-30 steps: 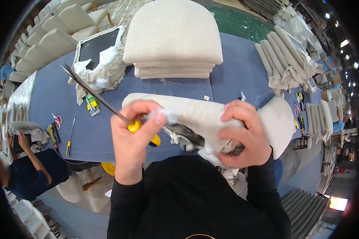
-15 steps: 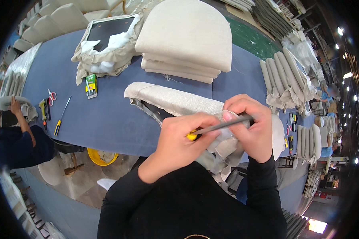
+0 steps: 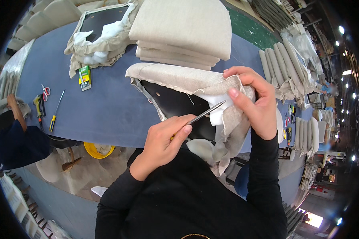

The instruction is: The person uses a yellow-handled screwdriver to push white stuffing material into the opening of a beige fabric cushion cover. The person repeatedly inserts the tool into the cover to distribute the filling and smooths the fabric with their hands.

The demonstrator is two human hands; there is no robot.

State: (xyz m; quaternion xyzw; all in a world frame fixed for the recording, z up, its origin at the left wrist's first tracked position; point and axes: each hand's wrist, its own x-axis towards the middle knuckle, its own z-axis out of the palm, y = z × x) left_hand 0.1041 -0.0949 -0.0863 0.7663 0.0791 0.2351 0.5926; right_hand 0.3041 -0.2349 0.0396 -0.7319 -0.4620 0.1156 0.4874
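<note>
From my remote post, I watch the black underside panel [image 3: 175, 99] of a beige cushion [image 3: 175, 75] come into broad view, where half a second ago my 2 hands covered much of it. My left hand [image 3: 163, 137] has drawn away from my right, and the tuft of white fluff it pinched 1 second ago no longer shows there. For the work, I judge, this means the padded corner now lies open to the tool. My left hand is closed around a metal-shafted tool [image 3: 205, 112], its slim tip pointing up and right over the white padding [image 3: 217, 118]; whether the 2 touch, I cannot tell. My right hand [image 3: 257, 99] clasps the cushion's right corner, thumb against the loose cover fabric [image 3: 231, 117], fingers curled over the outer side. The cushion sits tilted at the near edge of the blue table [image 3: 107, 103], its body stretching left from my right-hand grip, beyond my left hand and just in front of a cushion stack [image 3: 181, 30].
</note>
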